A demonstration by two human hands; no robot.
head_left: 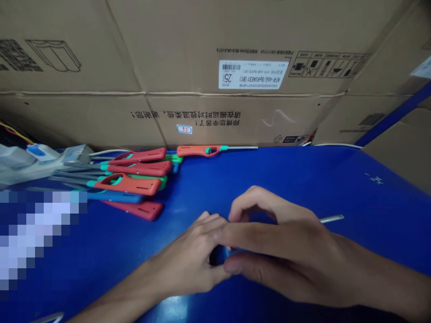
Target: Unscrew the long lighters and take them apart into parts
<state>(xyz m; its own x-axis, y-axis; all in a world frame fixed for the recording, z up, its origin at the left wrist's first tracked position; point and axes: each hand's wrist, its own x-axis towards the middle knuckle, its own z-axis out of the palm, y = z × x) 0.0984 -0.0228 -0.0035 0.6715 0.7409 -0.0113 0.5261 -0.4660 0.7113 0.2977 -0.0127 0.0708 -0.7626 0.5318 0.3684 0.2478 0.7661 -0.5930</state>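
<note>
Both my hands meet over the blue tabletop, low and right of the middle. My left hand (202, 251) is closed around a gas lighter, whose body is mostly hidden by my fingers. Past the back of my right hand, the tip of its metal tube (332, 219) sticks out. My right hand (286, 246) reaches across from the right with bent fingers. Its thumb and fingertips press together beside my left thumb and index finger, on a spot of the lighter I cannot make out. A small bit of red shows between the hands.
Several long-necked lighters (131, 184) with red, orange, blue and green handles lie piled at the left. An orange lighter (198, 151) lies along the cardboard wall (188, 54). At the far left is a white power strip (37, 168) with plugs; a pixelated patch covers part below it.
</note>
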